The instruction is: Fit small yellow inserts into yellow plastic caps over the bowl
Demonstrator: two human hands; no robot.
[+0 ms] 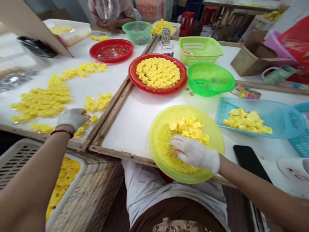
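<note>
My left hand (73,118), in a pale glove, is over the left white board beside scattered yellow cup-shaped pieces (41,103); its fingers curl downward and their tips are hidden. In the yellow plate (156,129) near the front edge, my right hand (193,151), also gloved, reaches into small yellow granules (166,151). Its fingers are bent together, and what they hold, if anything, is hidden. Larger yellow cups (190,127) lie just beyond it in the same plate. Rows of yellow cups fill the red plate (133,75) farther back.
A green bowl (222,82), a blue tray (282,120) and a black phone (251,161) are to the right. Raised wooden edges (116,109) divide the boards. A white crate (82,190) stands below left. Another person's hands (111,25) are at the back.
</note>
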